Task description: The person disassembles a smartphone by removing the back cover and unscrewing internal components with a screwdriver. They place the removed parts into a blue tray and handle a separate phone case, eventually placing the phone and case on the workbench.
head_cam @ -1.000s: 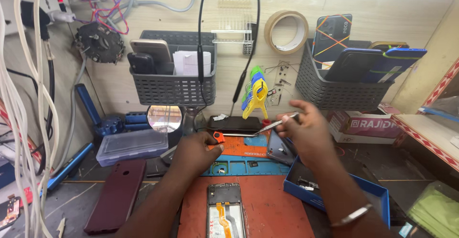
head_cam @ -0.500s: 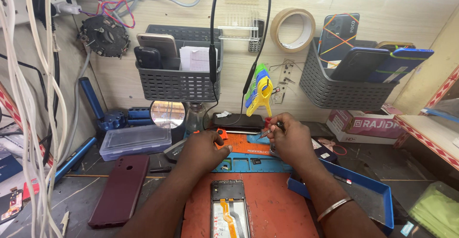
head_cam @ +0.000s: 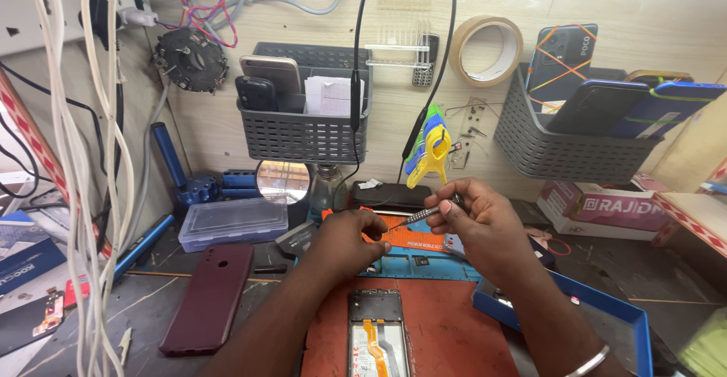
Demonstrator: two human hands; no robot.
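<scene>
My right hand [head_cam: 477, 222] grips a thin metal screwdriver [head_cam: 418, 215] whose tip points left toward my left hand [head_cam: 348, 242]. My left hand's fingers are pinched together right at that tip; whether they hold something small I cannot tell. Both hands hover over an orange parts tray [head_cam: 400, 233] at the back of the red and blue work mat [head_cam: 447, 331]. An opened phone [head_cam: 377, 334] with its back removed lies on the mat, just below my hands.
A maroon phone back cover [head_cam: 208, 297] lies at the left, behind it a clear plastic box [head_cam: 233, 222]. A blue tray [head_cam: 598, 309] sits at the right. Grey wall baskets [head_cam: 307, 134] [head_cam: 572, 150] hold phones. White cables [head_cam: 83, 165] hang at the left. Coloured clamps [head_cam: 430, 146] and tape roll [head_cam: 488, 50] hang on the wall.
My right hand moved left from the right side, bringing the screwdriver tip to my left hand's fingertips. Both hands now sit close together above the orange tray.
</scene>
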